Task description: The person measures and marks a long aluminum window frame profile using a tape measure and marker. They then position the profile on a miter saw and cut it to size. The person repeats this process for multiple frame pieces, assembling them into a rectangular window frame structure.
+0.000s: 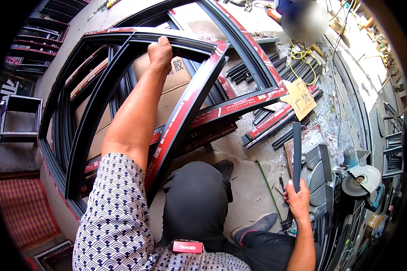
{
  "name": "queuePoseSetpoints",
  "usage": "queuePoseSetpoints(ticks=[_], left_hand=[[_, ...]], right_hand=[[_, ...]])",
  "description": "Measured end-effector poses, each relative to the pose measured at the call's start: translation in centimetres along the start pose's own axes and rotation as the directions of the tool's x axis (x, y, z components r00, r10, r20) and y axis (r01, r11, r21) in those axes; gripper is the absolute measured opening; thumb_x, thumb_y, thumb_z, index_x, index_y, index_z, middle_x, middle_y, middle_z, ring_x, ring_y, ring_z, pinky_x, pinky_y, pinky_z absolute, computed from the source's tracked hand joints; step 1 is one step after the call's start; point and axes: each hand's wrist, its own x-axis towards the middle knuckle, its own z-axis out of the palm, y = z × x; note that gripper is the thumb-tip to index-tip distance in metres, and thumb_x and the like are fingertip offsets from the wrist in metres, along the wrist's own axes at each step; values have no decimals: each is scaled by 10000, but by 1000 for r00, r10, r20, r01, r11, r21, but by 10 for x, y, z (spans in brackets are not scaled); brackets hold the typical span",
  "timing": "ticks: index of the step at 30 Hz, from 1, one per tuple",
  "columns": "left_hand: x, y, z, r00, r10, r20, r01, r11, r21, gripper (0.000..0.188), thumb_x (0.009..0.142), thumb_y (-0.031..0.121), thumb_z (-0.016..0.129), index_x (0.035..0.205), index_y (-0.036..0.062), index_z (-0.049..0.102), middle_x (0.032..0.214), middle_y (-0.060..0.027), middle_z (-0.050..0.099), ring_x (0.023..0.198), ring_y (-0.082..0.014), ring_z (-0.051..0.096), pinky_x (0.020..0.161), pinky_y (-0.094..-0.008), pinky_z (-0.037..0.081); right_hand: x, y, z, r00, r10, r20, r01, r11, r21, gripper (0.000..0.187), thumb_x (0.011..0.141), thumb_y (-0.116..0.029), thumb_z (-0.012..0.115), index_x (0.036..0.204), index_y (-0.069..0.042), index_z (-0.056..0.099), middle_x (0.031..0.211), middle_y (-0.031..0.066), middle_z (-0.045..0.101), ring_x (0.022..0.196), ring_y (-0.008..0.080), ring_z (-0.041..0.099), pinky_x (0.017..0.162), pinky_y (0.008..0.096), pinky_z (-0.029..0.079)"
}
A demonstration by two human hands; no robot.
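A large dark metal window frame (pixel 178 124) with red and white protective film leans in front of me, a crossbar dividing it. My left hand (pixel 160 54) is closed around its far bar, arm stretched forward over the opening. At the right, my right hand (pixel 298 201) grips the lower end of a short, flat dark grey strip (pixel 297 153), which points away from me. The strip is apart from the frame. More dark frames (pixel 248 49) are stacked behind, and a cardboard sheet (pixel 174 86) shows through the openings.
A miter saw (pixel 357 180) stands at the right, beside cut dark profiles (pixel 294 67) and a yellow cable (pixel 303 54). A thin green rod (pixel 267 183) lies near my shoe (pixel 257 224). A red checked cloth (pixel 25 207) is at left. Another person, blurred, is at the far right.
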Motion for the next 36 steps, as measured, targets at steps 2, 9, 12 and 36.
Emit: queuePoseSetpoints(ticks=[2, 9, 12, 36], left_hand=[[1, -6, 4, 997, 52, -59, -49, 997, 54, 416, 1032, 259, 590, 1007, -149, 664, 891, -125, 696, 775, -172, 629, 707, -355, 525], [9, -20, 3, 994, 88, -63, -83, 994, 76, 442, 1035, 263, 575, 1066, -166, 677, 957, -173, 727, 850, -213, 654, 800, -388, 540], [20, -13, 7, 996, 4, -90, 17, 973, 231, 506, 1020, 308, 580, 1083, -186, 668, 965, -208, 729, 861, -225, 650, 823, -402, 535], [-279, 179, -143, 755, -422, 502, -385, 334, 860, 792, 952, 569, 710, 1374, -84, 560, 1293, -295, 656, 1224, -416, 653, 1076, -459, 496]], right_hand=[[0, 0, 0, 1000, -7, -1, 7, 1000, -14, 307, 1093, -355, 654, 1085, -55, 592, 864, 17, 661, 693, 77, 624, 578, 240, 503], [-2, 6, -3, 1000, -16, -26, 16, 1000, -26, 291, 1093, -338, 658, 1057, -58, 584, 850, 14, 659, 684, 79, 620, 579, 245, 505], [-3, 5, -5, 1000, -26, -13, 26, 999, -33, 281, 1092, -326, 660, 1063, -56, 587, 847, 13, 657, 684, 80, 622, 579, 248, 506], [-23, -25, 2, 969, -248, -8, 246, 962, -121, 399, 1042, -398, 704, 1108, -8, 656, 777, 86, 656, 717, 179, 615, 678, 379, 495]])
